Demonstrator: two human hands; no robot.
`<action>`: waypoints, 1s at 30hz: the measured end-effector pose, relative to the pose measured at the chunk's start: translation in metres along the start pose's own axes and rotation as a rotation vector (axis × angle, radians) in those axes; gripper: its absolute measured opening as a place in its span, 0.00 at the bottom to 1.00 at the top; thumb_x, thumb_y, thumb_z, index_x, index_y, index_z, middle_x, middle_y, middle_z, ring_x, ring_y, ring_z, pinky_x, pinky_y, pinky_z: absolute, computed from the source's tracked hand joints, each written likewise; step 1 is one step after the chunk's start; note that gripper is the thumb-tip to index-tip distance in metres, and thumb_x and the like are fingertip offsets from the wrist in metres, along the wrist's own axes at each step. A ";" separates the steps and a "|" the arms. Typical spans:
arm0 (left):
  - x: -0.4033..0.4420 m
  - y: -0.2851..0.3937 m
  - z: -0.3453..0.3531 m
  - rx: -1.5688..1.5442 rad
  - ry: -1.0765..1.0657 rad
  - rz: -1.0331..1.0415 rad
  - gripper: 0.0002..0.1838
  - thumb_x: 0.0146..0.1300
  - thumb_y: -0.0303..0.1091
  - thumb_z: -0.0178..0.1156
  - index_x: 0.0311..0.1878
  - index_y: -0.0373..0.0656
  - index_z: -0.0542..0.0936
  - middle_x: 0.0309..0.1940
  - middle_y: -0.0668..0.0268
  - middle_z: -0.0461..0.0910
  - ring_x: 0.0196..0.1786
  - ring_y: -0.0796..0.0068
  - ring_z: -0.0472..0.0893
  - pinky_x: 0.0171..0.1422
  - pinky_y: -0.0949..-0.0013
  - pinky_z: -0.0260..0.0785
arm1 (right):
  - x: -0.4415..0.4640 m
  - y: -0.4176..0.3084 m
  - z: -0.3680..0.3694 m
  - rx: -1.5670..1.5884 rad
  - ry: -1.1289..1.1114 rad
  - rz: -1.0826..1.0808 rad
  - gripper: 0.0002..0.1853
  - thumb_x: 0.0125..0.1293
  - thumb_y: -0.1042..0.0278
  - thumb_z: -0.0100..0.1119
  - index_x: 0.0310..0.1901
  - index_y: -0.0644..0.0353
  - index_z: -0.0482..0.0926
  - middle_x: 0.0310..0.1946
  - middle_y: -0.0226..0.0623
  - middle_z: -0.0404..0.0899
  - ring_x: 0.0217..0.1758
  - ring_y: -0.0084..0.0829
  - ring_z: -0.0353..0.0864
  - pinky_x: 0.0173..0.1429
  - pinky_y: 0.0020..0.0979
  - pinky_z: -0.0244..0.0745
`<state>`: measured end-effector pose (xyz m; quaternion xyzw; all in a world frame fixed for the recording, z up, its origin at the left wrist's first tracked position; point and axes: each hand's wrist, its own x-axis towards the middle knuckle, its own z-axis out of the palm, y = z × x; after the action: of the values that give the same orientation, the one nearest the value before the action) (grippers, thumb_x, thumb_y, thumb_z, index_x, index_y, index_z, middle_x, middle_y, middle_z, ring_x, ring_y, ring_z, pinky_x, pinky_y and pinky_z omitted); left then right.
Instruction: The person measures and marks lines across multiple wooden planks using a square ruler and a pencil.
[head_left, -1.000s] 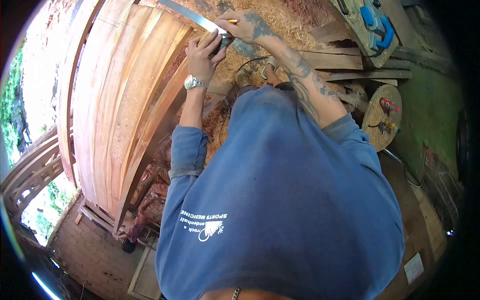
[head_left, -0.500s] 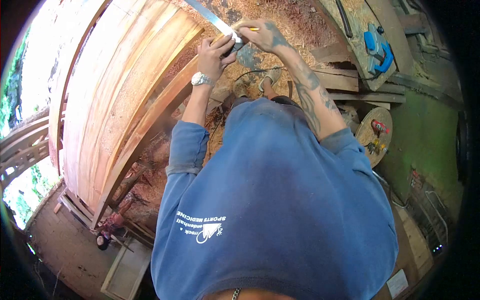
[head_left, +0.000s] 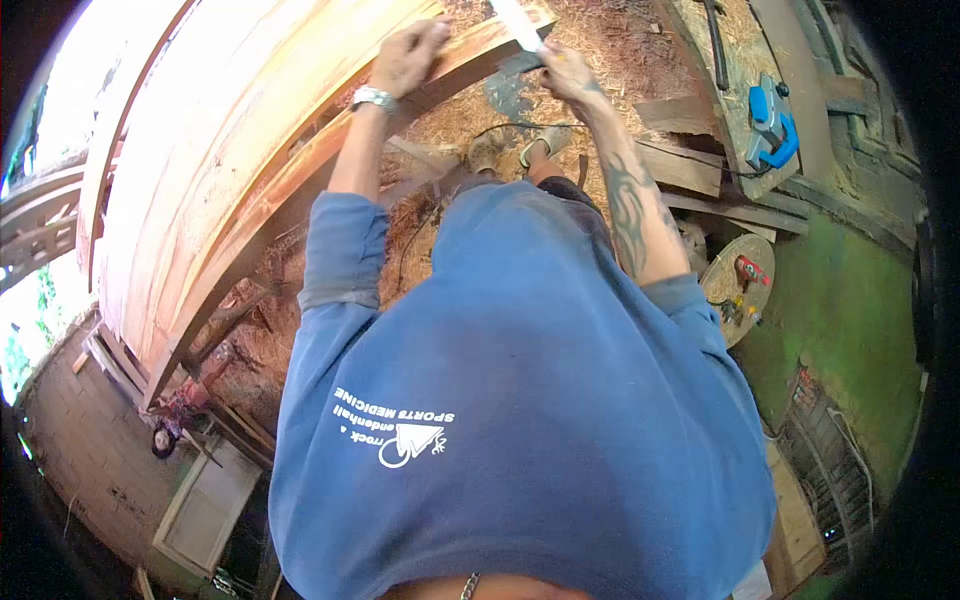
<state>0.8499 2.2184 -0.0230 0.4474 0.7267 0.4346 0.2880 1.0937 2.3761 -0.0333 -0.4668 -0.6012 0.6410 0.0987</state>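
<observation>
My right hand [head_left: 570, 77] is closed on a metal square [head_left: 514, 22], whose bright blade points up and away past the end of a thick wooden beam [head_left: 480, 62]. A small yellow bit, probably the pencil, shows at its fingers. My left hand [head_left: 407, 60], with a watch on the wrist, is over the boards beside the beam, its fingers loosely bent and a little blurred, nothing seen in them. The curved panel of long wooden boards [head_left: 250, 130] fills the left side.
A blue power planer [head_left: 770, 125] and a dark bar [head_left: 716, 45] lie on a shavings-covered bench at right. A round stool [head_left: 738, 290] bears a red item. A cable [head_left: 510, 127] crosses the floor near my feet. Another person [head_left: 175, 420] is at lower left.
My left hand has come off the square and moved left and up. My right hand has shifted right and slightly down, now gripping the square, which has moved right with it.
</observation>
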 end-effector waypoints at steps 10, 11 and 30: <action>-0.171 -0.060 -0.099 0.647 0.363 -0.144 0.19 0.78 0.49 0.55 0.58 0.49 0.88 0.51 0.55 0.89 0.56 0.51 0.86 0.67 0.48 0.71 | -0.119 0.151 -0.144 0.246 0.165 0.188 0.10 0.84 0.58 0.53 0.55 0.52 0.77 0.25 0.21 0.66 0.23 0.16 0.63 0.24 0.22 0.56; -0.183 -0.059 -0.098 0.705 0.419 -0.113 0.19 0.78 0.48 0.56 0.59 0.49 0.88 0.52 0.55 0.89 0.57 0.52 0.86 0.69 0.47 0.70 | -0.131 0.156 -0.146 0.274 0.159 0.209 0.10 0.85 0.57 0.52 0.53 0.52 0.77 0.24 0.20 0.65 0.23 0.16 0.63 0.24 0.22 0.56; -0.218 0.119 0.129 0.198 0.104 -0.133 0.22 0.71 0.38 0.67 0.63 0.38 0.80 0.51 0.45 0.86 0.53 0.42 0.86 0.59 0.51 0.78 | -0.164 0.079 0.012 0.280 -0.317 -0.048 0.15 0.80 0.64 0.60 0.58 0.64 0.84 0.31 0.20 0.75 0.30 0.14 0.70 0.33 0.21 0.65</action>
<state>1.0961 2.0967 0.0309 0.4016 0.8080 0.3631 0.2325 1.2092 2.2350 -0.0247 -0.3275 -0.5252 0.7812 0.0819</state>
